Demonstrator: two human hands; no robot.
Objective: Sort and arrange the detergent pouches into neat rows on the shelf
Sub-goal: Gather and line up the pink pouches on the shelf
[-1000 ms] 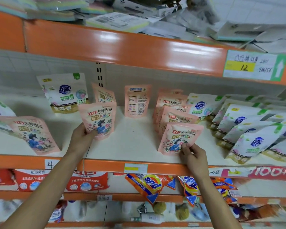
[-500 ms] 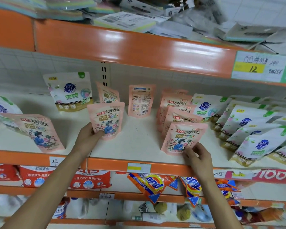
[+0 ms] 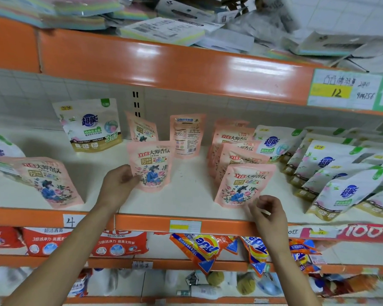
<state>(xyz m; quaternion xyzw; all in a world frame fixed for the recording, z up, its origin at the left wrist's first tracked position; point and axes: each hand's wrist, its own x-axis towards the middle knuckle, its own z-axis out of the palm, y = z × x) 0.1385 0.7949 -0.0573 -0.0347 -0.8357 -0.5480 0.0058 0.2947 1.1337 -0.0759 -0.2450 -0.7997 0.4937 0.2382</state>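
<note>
Cream shelf [image 3: 186, 202], orange lip [image 3: 142, 224] — left hand [image 3: 117, 184] pinches an upright pink pouch [image 3: 152, 166]; right hand [image 3: 265, 212] curls blurred fingers [image 3: 252, 209] at the corner of the front pouch [image 3: 243, 184] — grip unclear.

Non-task clutter, above and below.
Up top: pastel cloth packs [image 3: 80, 12] and loose papers [image 3: 226, 38]. Handwritten "12" price tag [image 3: 349, 89] at right. One level down: Tide bags [image 3: 205, 246], red detergent bags [image 3: 117, 244], "4" label [image 3: 71, 221].

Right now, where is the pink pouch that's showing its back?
Head view, centre: the back-facing pouch stands at the rear of the shelf, behind and right of the held pouch in the left hand.
</note>
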